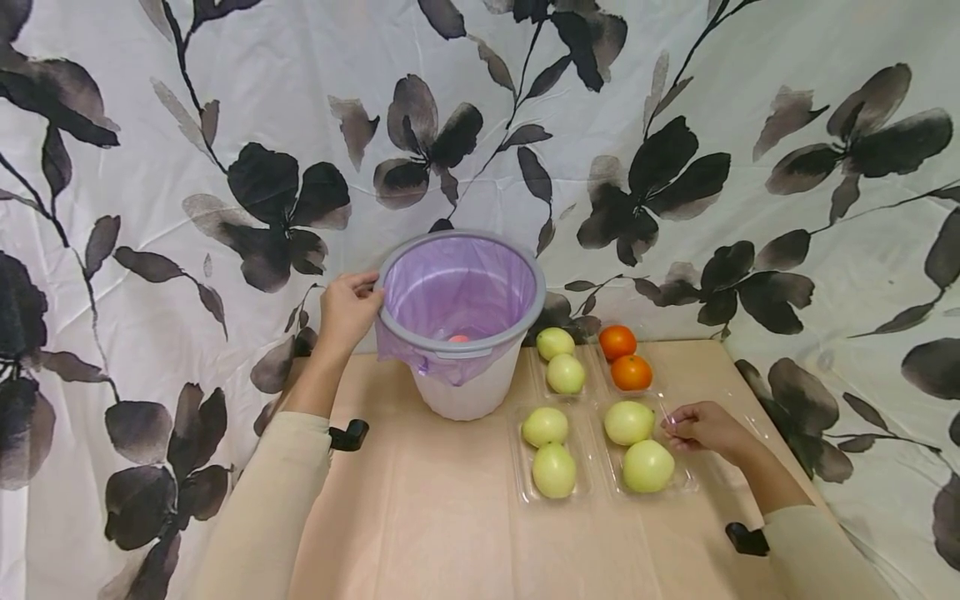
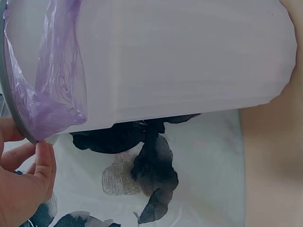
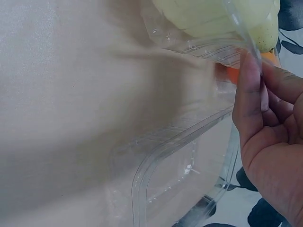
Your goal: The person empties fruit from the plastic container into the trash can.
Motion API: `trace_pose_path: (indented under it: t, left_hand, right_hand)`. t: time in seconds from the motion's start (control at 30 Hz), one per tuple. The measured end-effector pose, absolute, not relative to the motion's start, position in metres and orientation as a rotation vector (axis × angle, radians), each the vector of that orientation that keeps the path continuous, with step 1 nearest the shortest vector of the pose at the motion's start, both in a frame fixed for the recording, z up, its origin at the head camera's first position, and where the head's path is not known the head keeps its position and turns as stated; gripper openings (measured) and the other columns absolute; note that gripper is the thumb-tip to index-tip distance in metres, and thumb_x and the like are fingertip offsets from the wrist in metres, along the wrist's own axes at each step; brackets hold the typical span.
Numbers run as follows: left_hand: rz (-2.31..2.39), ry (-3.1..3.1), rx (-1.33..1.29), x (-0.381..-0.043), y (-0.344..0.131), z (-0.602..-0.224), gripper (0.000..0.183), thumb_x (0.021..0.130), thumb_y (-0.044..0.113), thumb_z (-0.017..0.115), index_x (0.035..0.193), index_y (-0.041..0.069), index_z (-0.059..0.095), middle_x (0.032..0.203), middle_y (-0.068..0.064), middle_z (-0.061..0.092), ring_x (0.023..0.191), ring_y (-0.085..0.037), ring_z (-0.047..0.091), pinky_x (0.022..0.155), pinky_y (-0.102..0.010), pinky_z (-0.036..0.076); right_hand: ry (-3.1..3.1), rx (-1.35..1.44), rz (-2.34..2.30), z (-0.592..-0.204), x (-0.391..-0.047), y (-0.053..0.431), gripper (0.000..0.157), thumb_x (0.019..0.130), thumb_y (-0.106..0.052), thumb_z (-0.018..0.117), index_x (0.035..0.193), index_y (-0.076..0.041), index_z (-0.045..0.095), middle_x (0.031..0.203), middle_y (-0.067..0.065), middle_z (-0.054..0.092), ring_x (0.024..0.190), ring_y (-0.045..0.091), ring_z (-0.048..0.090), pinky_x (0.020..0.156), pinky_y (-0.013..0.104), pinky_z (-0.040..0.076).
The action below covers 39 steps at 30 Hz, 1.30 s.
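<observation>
My left hand [image 1: 350,310] pinches the grey rim of a white bin [image 1: 465,392] at its left side. A purple plastic bag [image 1: 457,283] lines the bin and folds over the rim; something reddish [image 1: 459,339] shows at the bottom. At the right, my right hand [image 1: 701,429] pinches the edge of a clear plastic tray [image 3: 189,47] between thumb and fingers. Two pale green fruits [image 1: 648,466] sit in that tray. Next to it, another clear tray [image 1: 525,487] holds two more pale green fruits [image 1: 553,470].
Behind these are a tray with two pale green fruits [image 1: 566,373] and one with two orange-red round fruits [image 1: 631,372]. A clear tray [image 3: 142,189] lies near my right hand. A floral curtain [image 1: 300,83] hangs behind the tan table [image 1: 435,517].
</observation>
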<state>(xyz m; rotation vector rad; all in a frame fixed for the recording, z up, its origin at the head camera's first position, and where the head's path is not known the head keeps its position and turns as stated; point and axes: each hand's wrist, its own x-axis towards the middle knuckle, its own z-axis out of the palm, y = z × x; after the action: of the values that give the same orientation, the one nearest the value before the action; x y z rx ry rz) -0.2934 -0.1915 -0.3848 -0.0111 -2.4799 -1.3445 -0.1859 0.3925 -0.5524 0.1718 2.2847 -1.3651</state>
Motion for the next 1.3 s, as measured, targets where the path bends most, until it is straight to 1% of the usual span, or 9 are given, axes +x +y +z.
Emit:
trace_pose_path:
  t: [0.07, 0.2, 0.3, 0.57, 0.77, 0.83, 0.9, 1.1, 1.3]
  left_hand:
    - [-1.346, -2.481, -0.009, -0.293, -0.191, -0.384, 0.034, 0.092, 0.007, 0.070, 0.125, -0.003, 0.072, 0.127, -0.022, 0.068, 0.101, -0.032, 0.071, 0.081, -0.023, 0.052]
    - [-1.351, -2.485, -0.007, -0.291, -0.189, -0.383, 0.035, 0.092, 0.007, 0.070, 0.125, -0.003, 0.072, 0.128, -0.022, 0.067, 0.102, -0.032, 0.072, 0.087, -0.036, 0.056]
    - [-1.345, -2.484, -0.001, -0.291, -0.189, -0.383, 0.035, 0.092, 0.007, 0.070, 0.125, -0.003, 0.072, 0.128, -0.022, 0.068, 0.102, -0.032, 0.072, 0.088, -0.039, 0.057]
    - [-1.347, -2.479, -0.012, -0.290, -0.191, -0.383, 0.035, 0.092, 0.006, 0.070, 0.126, -0.004, 0.071, 0.129, -0.023, 0.067, 0.102, -0.033, 0.071, 0.086, -0.033, 0.056]
    - [-1.363, -2.473, -0.013, -0.288, -0.191, -0.384, 0.035, 0.092, 0.007, 0.070, 0.125, -0.004, 0.072, 0.128, -0.023, 0.067, 0.102, -0.033, 0.071, 0.089, -0.041, 0.056]
    - [-1.359, -2.479, -0.011, -0.288, -0.191, -0.384, 0.035, 0.092, 0.008, 0.070, 0.126, -0.003, 0.072, 0.128, -0.022, 0.067, 0.102, -0.033, 0.071, 0.089, -0.041, 0.056]
    - [-1.354, -2.486, -0.007, -0.288, -0.190, -0.383, 0.035, 0.093, 0.008, 0.069, 0.126, -0.002, 0.072, 0.128, -0.022, 0.067, 0.102, -0.032, 0.071, 0.087, -0.039, 0.056]
    - [-1.330, -2.497, 0.002, -0.288, -0.190, -0.383, 0.036, 0.093, 0.009, 0.069, 0.127, -0.001, 0.072, 0.126, -0.021, 0.068, 0.100, -0.031, 0.071, 0.081, -0.028, 0.051]
    - [-1.332, -2.487, 0.004, -0.287, -0.190, -0.382, 0.035, 0.092, 0.008, 0.070, 0.125, -0.002, 0.072, 0.122, -0.021, 0.069, 0.098, -0.030, 0.070, 0.079, -0.026, 0.049]
  right_hand:
    - [2.283, 0.172, -1.365, -0.553, -0.186, 0.393, 0.025, 0.101, -0.003, 0.061, 0.117, 0.017, 0.062, 0.092, 0.009, 0.073, 0.075, 0.016, 0.068, 0.072, 0.028, 0.063]
    - [2.281, 0.158, -1.366, -0.551, -0.187, 0.395, 0.025, 0.102, -0.002, 0.059, 0.116, 0.018, 0.062, 0.092, 0.010, 0.073, 0.076, 0.015, 0.068, 0.072, 0.027, 0.062]
    - [2.274, 0.126, -1.381, -0.548, -0.189, 0.398, 0.027, 0.102, -0.003, 0.059, 0.117, 0.019, 0.061, 0.093, 0.011, 0.073, 0.076, 0.014, 0.068, 0.072, 0.027, 0.062]
    - [2.292, 0.096, -1.411, -0.537, -0.191, 0.395, 0.028, 0.104, -0.005, 0.057, 0.117, 0.020, 0.060, 0.093, 0.010, 0.073, 0.077, 0.014, 0.068, 0.074, 0.027, 0.062]
    - [2.331, 0.103, -1.424, -0.525, -0.192, 0.391, 0.030, 0.105, -0.009, 0.057, 0.118, 0.018, 0.061, 0.093, 0.009, 0.072, 0.079, 0.014, 0.068, 0.075, 0.026, 0.062]
    - [2.336, 0.107, -1.432, -0.520, -0.193, 0.390, 0.030, 0.105, -0.009, 0.057, 0.117, 0.018, 0.061, 0.092, 0.006, 0.072, 0.079, 0.013, 0.068, 0.076, 0.026, 0.062]
    - [2.333, 0.104, -1.447, -0.514, -0.195, 0.389, 0.030, 0.105, -0.009, 0.056, 0.117, 0.018, 0.060, 0.092, 0.005, 0.072, 0.079, 0.011, 0.069, 0.076, 0.026, 0.062]
    - [2.314, 0.097, -1.494, -0.498, -0.205, 0.387, 0.026, 0.105, -0.007, 0.055, 0.115, 0.018, 0.060, 0.091, 0.002, 0.072, 0.079, 0.009, 0.069, 0.075, 0.024, 0.062]
    - [2.294, 0.113, -1.566, -0.482, -0.214, 0.383, 0.020, 0.104, -0.006, 0.056, 0.111, 0.011, 0.063, 0.088, -0.003, 0.072, 0.078, 0.006, 0.070, 0.073, 0.022, 0.061]
